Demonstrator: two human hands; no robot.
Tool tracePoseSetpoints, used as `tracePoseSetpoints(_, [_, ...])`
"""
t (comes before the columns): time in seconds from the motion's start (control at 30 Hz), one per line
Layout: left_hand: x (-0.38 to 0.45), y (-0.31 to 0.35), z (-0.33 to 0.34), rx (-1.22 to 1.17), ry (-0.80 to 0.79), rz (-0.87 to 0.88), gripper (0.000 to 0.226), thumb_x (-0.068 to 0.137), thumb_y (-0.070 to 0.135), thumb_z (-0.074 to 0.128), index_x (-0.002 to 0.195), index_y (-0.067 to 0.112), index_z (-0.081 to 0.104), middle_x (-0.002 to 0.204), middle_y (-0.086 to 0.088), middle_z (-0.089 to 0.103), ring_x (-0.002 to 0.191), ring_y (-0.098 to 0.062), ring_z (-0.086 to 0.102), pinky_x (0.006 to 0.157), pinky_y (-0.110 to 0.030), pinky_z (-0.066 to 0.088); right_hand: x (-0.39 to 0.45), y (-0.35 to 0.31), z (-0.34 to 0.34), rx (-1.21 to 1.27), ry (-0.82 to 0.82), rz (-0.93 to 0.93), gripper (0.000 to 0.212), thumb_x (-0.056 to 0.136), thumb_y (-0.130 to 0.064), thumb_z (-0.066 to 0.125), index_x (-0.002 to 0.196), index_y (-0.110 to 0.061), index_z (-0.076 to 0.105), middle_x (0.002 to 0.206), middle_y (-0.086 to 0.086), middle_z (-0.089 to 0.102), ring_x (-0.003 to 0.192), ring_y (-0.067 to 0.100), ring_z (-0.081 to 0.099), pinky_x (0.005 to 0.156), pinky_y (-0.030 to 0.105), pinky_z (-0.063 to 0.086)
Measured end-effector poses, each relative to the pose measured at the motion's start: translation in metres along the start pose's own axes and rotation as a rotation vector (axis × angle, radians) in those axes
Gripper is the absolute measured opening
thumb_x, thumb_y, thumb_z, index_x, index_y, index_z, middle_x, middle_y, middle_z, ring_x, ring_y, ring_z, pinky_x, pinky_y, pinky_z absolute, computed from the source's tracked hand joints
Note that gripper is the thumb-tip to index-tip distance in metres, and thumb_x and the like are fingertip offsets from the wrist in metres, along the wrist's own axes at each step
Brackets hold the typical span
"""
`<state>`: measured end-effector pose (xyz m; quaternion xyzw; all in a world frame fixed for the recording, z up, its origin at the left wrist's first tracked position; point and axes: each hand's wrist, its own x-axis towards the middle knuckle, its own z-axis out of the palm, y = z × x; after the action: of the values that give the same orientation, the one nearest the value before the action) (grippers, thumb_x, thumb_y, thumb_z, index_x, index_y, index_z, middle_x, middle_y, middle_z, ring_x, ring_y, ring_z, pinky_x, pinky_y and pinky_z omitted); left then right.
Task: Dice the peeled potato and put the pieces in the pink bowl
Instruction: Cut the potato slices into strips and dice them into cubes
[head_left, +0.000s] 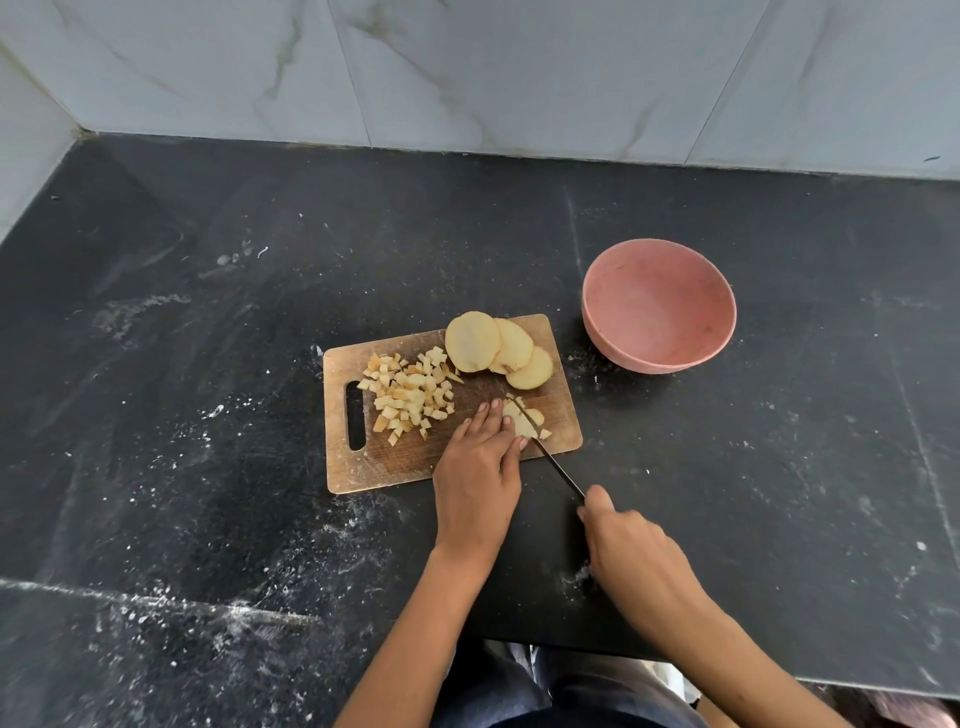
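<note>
A potato slice (521, 420) is being cut near the 4 o'clock corner of a wooden cutting board (405, 462), with a few small cut pieces lying just beside it at its 3 o'clock side. It is pressed down by the left hand (480, 467), whose straight fingers rest on its 9 o'clock edge while the thumb is set against its near side. A knife (550, 457) is laid across the slice, its thin blade running from 11 o'clock down toward 5 o'clock, and its handle is gripped by the right hand (631, 551), fingers curled round it (the handle itself is almost wholly hidden by the hand).

At the board's 12 to 1 o'clock edge three uncut potato slices (496, 349) are stacked in an overlapping row. At the board's 9 o'clock half, beside the slotted handle hole (356, 415), a heap of diced potato (410, 397) is piled; some of the cubes are browned.

The pink bowl (658, 306) is set on the counter at 2 o'clock from the board, near it but apart, and no potato is seen inside it.

Everything is carried by a black stone countertop (208, 338) streaked with whitish dust, which is met at 12 o'clock by a wall of pale marbled tiles (467, 73).
</note>
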<state>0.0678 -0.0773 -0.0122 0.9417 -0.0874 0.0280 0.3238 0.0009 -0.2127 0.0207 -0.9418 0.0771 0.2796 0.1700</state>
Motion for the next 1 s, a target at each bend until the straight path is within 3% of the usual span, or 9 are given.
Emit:
tracePoseSetpoints(0.07, [0.0, 0.0, 0.001, 0.006, 0.002, 0.003, 0.026, 0.088, 0.01, 0.067, 0.113, 0.003, 0.069, 0.124, -0.012, 0.062, 0.121, -0.022, 0.057, 0.105, -0.032, 0.037, -0.003, 0.004, -0.001, 0.068, 0.017, 0.01, 0.018, 0.103, -0.026, 0.026, 0.088, -0.017, 0.026, 0.07, 0.002, 0.044, 0.084, 0.037, 0.059, 0.062, 0.035, 0.037])
tracePoseSetpoints(0.2, [-0.002, -0.004, -0.002, 0.024, -0.03, 0.037, 0.028, 0.092, 0.012, 0.062, 0.119, 0.005, 0.066, 0.132, -0.011, 0.056, 0.126, -0.021, 0.053, 0.108, -0.031, 0.034, 0.002, 0.001, -0.011, 0.251, 0.043, -0.037, 0.028, 0.103, -0.034, 0.028, 0.089, -0.012, 0.038, 0.075, 0.007, 0.056, 0.075, 0.032, 0.057, 0.066, 0.039, 0.043])
tracePoseSetpoints(0.37, [-0.004, -0.004, -0.008, 0.004, -0.045, 0.016, 0.029, 0.092, 0.012, 0.062, 0.121, 0.007, 0.065, 0.139, -0.01, 0.05, 0.128, -0.021, 0.049, 0.108, -0.033, 0.035, 0.01, -0.004, -0.02, 0.289, 0.158, -0.098, 0.027, 0.102, -0.033, 0.032, 0.08, -0.018, 0.039, 0.064, 0.002, 0.051, 0.06, 0.02, 0.05, 0.057, 0.035, 0.034])
tracePoseSetpoints(0.5, [-0.002, -0.002, -0.011, 0.008, -0.059, -0.03, 0.032, 0.092, 0.017, 0.063, 0.123, 0.009, 0.064, 0.134, -0.007, 0.056, 0.128, -0.019, 0.05, 0.11, -0.026, 0.026, 0.021, -0.016, -0.025, 0.246, 0.148, -0.118, 0.025, 0.102, -0.033, 0.031, 0.09, -0.016, 0.044, 0.075, 0.005, 0.058, 0.071, 0.026, 0.057, 0.062, 0.035, 0.04])
tracePoseSetpoints(0.67, [0.003, -0.005, -0.017, -0.058, -0.052, -0.054, 0.035, 0.085, 0.02, 0.072, 0.118, 0.011, 0.067, 0.127, -0.004, 0.062, 0.122, -0.015, 0.055, 0.108, -0.032, 0.039, 0.033, -0.029, -0.026, 0.203, 0.142, -0.135, 0.026, 0.102, -0.034, 0.03, 0.09, -0.016, 0.044, 0.079, 0.005, 0.055, 0.075, 0.028, 0.057, 0.064, 0.036, 0.042])
tracePoseSetpoints(0.77, [0.004, -0.006, -0.019, -0.054, -0.076, -0.051, 0.035, 0.086, 0.022, 0.07, 0.12, 0.011, 0.065, 0.129, -0.003, 0.06, 0.123, -0.014, 0.054, 0.108, -0.031, 0.038, 0.04, -0.034, -0.023, 0.149, 0.106, -0.102, 0.024, 0.103, -0.031, 0.03, 0.099, -0.014, 0.048, 0.088, 0.008, 0.059, 0.084, 0.03, 0.06, 0.07, 0.038, 0.047])
tracePoseSetpoints(1.0, [0.003, -0.004, -0.016, -0.006, -0.112, -0.051, 0.032, 0.094, 0.022, 0.061, 0.124, 0.011, 0.062, 0.135, -0.001, 0.054, 0.129, -0.011, 0.048, 0.109, -0.024, 0.033, 0.051, -0.045, -0.011, -0.001, 0.076, 0.012, 0.02, 0.102, -0.017, 0.032, 0.12, -0.01, 0.039, 0.107, 0.014, 0.062, 0.097, 0.033, 0.062, 0.068, 0.035, 0.04])
